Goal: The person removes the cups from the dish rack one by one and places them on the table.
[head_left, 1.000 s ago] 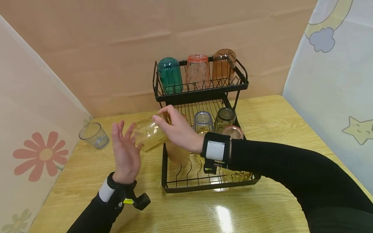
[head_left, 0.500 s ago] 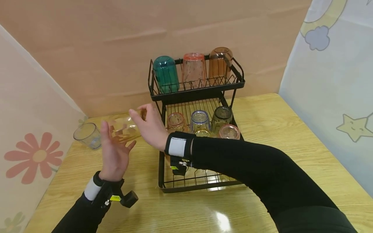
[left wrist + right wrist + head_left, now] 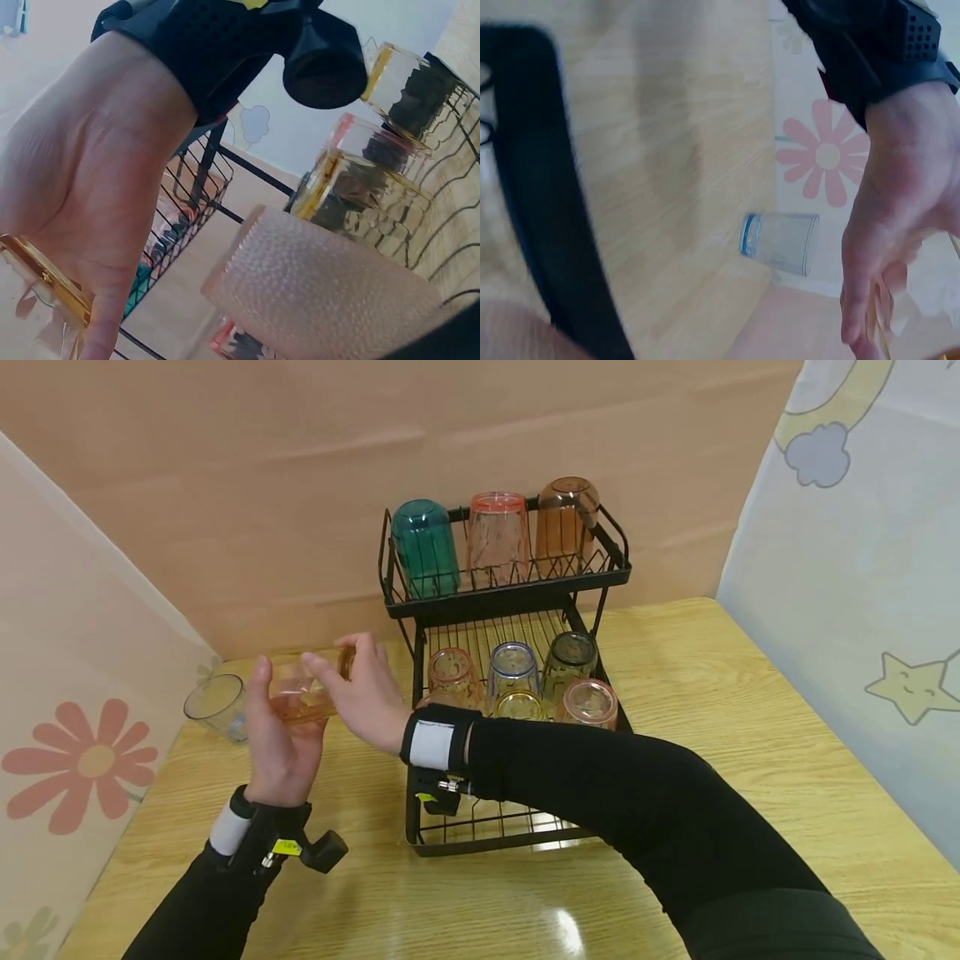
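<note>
the amber glass (image 3: 291, 687) is up off the table (image 3: 787, 760), tipped on its side between the two hands. the right hand (image 3: 366, 697) pinches one end with thumb and fingers; the left hand (image 3: 282, 756) is clamped on the other. a clear glass (image 3: 213, 703) stands near the left hand, and the right sleeve (image 3: 570, 768) crosses over the rack (image 3: 498, 842) of glasses.
</note>
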Motion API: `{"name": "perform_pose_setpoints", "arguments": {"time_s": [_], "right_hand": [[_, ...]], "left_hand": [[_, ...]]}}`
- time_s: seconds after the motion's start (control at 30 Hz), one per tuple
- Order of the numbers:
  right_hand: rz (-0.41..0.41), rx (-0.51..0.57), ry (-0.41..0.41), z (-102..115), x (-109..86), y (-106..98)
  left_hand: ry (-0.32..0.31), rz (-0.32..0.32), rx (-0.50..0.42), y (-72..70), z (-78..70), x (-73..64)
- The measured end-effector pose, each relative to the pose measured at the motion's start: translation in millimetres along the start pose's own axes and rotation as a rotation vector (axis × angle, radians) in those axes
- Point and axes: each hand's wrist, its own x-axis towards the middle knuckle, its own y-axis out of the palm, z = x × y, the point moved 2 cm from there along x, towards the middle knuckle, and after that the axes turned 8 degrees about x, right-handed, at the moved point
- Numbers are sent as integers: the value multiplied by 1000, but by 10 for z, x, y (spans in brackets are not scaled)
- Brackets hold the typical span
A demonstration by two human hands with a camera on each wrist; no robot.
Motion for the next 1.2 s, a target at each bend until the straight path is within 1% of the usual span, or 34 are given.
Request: {"name": "perform_pose_setpoints", "arguments": {"time_s": [0.03, 0.1, 0.13, 0.2, 0.27, 0.37, 0.43, 0.53, 0.63, 0.67, 0.73, 0.77, 0.87, 0.93, 1.03, 1.13, 1.2], "right_hand": [[29, -22, 8, -1, 5, -12], [104, -93, 23, -2, 7, -57], [148, -138, 26, -6, 6, -88], [248, -262, 14, -4, -8, -166], [344, -391, -16, -3, -41, -269], [476, -583, -77, 3, -119, -430], [559, -690, -107, 5, -195, -536], [669, -843, -163, -1, -327, -693], [750, -968, -220, -12, -461, -847], [771, -1008, -238, -14, -503, -898], [805, -1068, -282, -17, -580, -991], [814, -1093, -304, -10, -617, -1035], [832, -1133, -382, 26, -717, -1154], [831, -1152, -435, 53, -778, -1230], [815, -1169, -483, 81, -864, -1354], [787, -1180, -503, 91, -938, -1488], [764, -1177, -499, 97, -981, -1580]], "left_hand": [[-8, -17, 9, -13, -2, 2], [-32, -30, 24, -48, -9, 5], [-40, -32, 42, -70, -11, 11], [-68, -13, 98, -122, -20, 28], [-93, 5, 177, -170, -20, 52], [-124, 43, 325, -262, -36, 110], [-127, 43, 424, -332, -49, 161], [-124, 94, 539, -439, -72, 247], [-138, 141, 641, -527, -82, 338], [-150, 169, 675, -548, -84, 367], [-176, 188, 771, -580, -92, 420], [-189, 187, 825, -592, -99, 446], [-201, 157, 1015, -617, -117, 523], [-187, 126, 1145, -630, -120, 575], [-115, 91, 1330, -647, -112, 657], [4, 61, 1480, -667, -96, 745], [96, 32, 1570, -695, -84, 803]]}}
